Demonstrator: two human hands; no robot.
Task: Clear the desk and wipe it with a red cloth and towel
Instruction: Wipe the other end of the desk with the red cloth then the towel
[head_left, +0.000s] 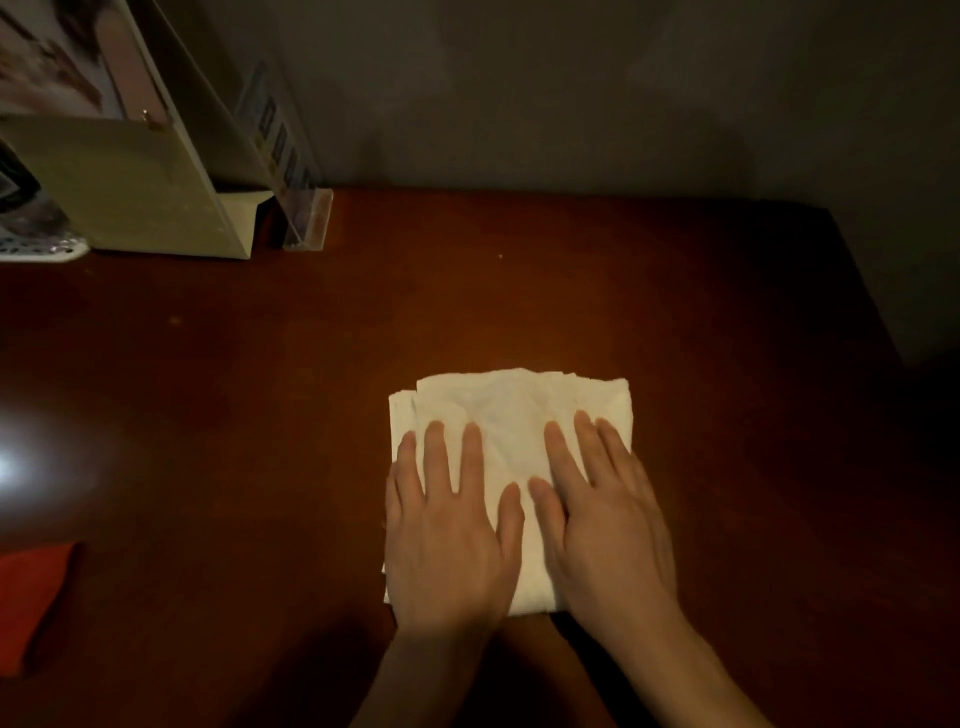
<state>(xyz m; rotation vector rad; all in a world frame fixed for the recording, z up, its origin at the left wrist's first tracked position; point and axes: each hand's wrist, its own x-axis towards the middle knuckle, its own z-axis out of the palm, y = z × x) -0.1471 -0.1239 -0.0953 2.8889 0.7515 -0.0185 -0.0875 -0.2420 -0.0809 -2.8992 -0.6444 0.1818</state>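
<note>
On the smooth, reddish-brown desk (571, 291) a white towel (511, 410), folded into a soft, creased, roughly square pad, lies flat near the front edge, and both the left hand (449, 530) and the right hand (605, 525) press down on it with fingers straight and spread, palms flat, gripping nothing. The red cloth (31, 603) lies well apart at the left edge, while a stiff cream cardboard box (130, 187) and a clear plastic stand (306, 218) sit at the back left.
</note>
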